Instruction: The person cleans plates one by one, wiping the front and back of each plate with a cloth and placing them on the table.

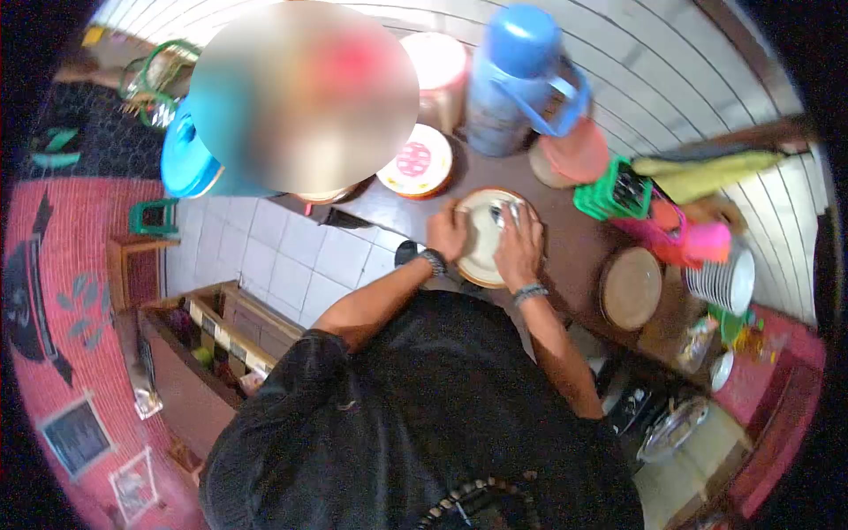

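A cream plate with a brown rim (480,240) lies on the dark table (565,265) in front of my body. My left hand (448,231) is at the plate's left edge, its fingers curled over the rim. Over the plate's right part, my right hand (519,243) reaches in with its fingers on a metal spoon (497,215). Just beyond the plate stands a stack of white plates with a pink pattern (415,161).
A blue thermos jug (517,84) and a pink-lidded container (574,152) stand behind. Rightward are green baskets (614,190), a brown plate (632,288) and stacked white bowls (729,281). A blue lidded tub (184,155) is at the left.
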Motion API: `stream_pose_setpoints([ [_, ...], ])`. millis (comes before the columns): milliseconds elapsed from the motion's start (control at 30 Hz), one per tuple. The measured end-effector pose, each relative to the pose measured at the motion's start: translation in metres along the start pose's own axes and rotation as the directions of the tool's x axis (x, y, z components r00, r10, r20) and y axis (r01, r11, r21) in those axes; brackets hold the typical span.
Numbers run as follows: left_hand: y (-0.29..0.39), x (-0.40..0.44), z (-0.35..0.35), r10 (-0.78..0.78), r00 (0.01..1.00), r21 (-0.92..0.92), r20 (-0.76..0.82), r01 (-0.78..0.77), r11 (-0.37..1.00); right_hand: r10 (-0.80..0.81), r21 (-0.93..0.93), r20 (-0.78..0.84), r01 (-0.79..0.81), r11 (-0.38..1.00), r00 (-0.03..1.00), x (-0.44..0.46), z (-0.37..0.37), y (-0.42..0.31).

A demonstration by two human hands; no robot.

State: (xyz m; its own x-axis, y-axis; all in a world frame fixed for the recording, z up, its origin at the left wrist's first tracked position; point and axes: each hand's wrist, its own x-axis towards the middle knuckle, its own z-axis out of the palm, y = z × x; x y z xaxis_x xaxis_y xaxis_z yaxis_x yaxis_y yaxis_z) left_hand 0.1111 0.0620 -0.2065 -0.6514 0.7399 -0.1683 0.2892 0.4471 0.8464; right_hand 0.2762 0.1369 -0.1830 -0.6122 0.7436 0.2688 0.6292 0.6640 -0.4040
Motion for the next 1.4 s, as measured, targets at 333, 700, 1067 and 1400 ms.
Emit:
stream_pose_setpoints([
  [333, -0.017, -0.007, -0.065, 0.084, 0.978, -0.268, 0.19, -0.03, 0.963, 0.045, -0.283, -0.012, -0.046, 0.958, 0.999, 0.005, 0.041, -0.031],
  [700, -0.046, -0.006, -0.079, 0.331, 0.883, -0.303, 0.334, -0.232, 0.924, 0.101, -0.129, -0.119, -0.116, 0.985, 0.988, 0.023, 0.072, -0.062],
  [1067, -0.03, -0.038, -0.075, 0.484, 0.832, 0.025, 0.27, -0.509, 0.861, -0.032, -0.009, 0.126, 0.033, 0.999, 0.992, 0.002, 0.045, -0.058],
  [1400, -0.005, -0.01, -0.067, 0.387, 0.766, 0.282, 0.513, -0.576, 0.767, -0.032, -0.159, 0.194, 0.064, 0.985, 0.98, 0.001, 0.014, -0.037],
])
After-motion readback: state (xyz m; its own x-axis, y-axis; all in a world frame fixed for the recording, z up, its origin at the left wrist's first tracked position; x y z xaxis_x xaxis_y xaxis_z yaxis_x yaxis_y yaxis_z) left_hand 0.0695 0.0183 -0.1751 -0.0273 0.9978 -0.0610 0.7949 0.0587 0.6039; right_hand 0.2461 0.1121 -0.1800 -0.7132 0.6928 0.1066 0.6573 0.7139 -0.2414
